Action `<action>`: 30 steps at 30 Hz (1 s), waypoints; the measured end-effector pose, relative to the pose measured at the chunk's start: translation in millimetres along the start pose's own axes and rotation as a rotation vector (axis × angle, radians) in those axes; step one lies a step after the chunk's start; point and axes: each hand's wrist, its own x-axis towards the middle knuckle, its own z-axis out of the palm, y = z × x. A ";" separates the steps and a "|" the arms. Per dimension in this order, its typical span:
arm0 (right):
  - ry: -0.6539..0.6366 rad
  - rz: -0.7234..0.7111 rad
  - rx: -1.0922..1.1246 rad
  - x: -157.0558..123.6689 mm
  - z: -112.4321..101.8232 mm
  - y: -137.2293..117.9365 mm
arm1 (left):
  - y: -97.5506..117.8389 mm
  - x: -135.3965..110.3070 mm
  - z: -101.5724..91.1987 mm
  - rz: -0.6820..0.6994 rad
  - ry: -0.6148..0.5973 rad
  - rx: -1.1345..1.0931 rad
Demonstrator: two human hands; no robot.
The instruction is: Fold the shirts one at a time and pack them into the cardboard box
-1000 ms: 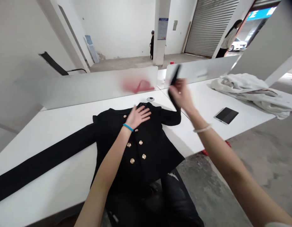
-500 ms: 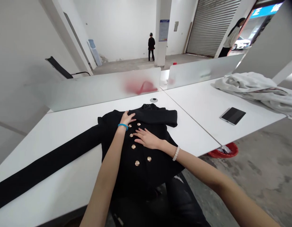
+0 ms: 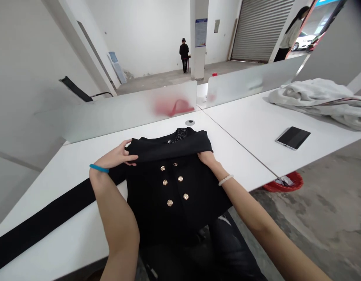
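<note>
A black coat point(image 3: 174, 187) with gold buttons lies front-up on the white table point(image 3: 66, 234), its hem hanging over the near edge. One sleeve is folded across the chest as a band; the other sleeve point(image 3: 42, 222) stretches flat to the far left. My left hand point(image 3: 117, 156), with a blue wristband, pinches the left end of the folded sleeve at the shoulder. At the band's right end my right hand point(image 3: 208, 159), with a bead bracelet, rests on the coat with its fingertips tucked under the sleeve's edge.
A dark tablet point(image 3: 293, 137) and a heap of pale cloth point(image 3: 320, 99) lie on the neighbouring table to the right. Frosted dividers point(image 3: 124, 109) stand behind. A red basin point(image 3: 288, 181) sits on the floor. Two people stand far back.
My right hand threw the right sleeve across the chest, pressed the buttons, then went to the band's right end. My left hand slid from the chest to the left shoulder.
</note>
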 end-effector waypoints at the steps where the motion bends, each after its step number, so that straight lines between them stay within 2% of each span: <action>1: -0.013 0.016 0.004 -0.9 1.5 -1.2 | 0.2 1.0 1.2 -0.004 -0.033 0.003; 7: -0.066 0.007 0.031 0.8 -2.1 -11.7 | 1.8 0.5 1.8 -0.001 -0.028 0.087; 12: -0.141 0.006 -0.050 -3.3 -13.7 -21.6 | -9.4 8.8 6.0 -0.143 -0.141 0.198; 15: -0.315 0.012 -0.188 -19.9 -37.4 -36.6 | -16.0 16.1 7.2 -0.287 -0.203 0.293; 18: -0.451 -0.093 -0.298 -42.1 -72.6 -59.1 | -19.4 15.4 0.5 -0.373 -0.151 0.375; 20: -0.434 -0.143 -0.290 -51.0 -91.7 -76.2 | -23.4 10.2 -8.6 -0.368 -0.063 0.370; 21: -0.387 -0.147 -0.271 -52.3 -96.7 -84.4 | -27.2 6.9 -14.2 -0.365 -0.016 0.354; 23: -0.236 -0.167 -0.243 -49.6 -94.5 -98.3 | -39.8 -0.8 -27.3 -0.390 0.077 0.327; 25: -0.129 -0.273 -0.232 -43.3 -77.8 -108.1 | -58.3 -9.9 -41.5 -0.453 0.174 0.321; 26: -0.150 -0.331 -0.231 -39.9 -66.6 -111.8 | -68.7 -15.1 -48.5 -0.491 0.224 0.329; 29: -0.414 -0.385 -0.267 -29.9 -36.6 -124.7 | -96.6 -31.7 -65.1 -0.579 0.370 0.402; 30: -0.460 -0.390 -0.280 -26.4 -29.9 -131.4 | -102.9 -36.5 -68.4 -0.580 0.422 0.444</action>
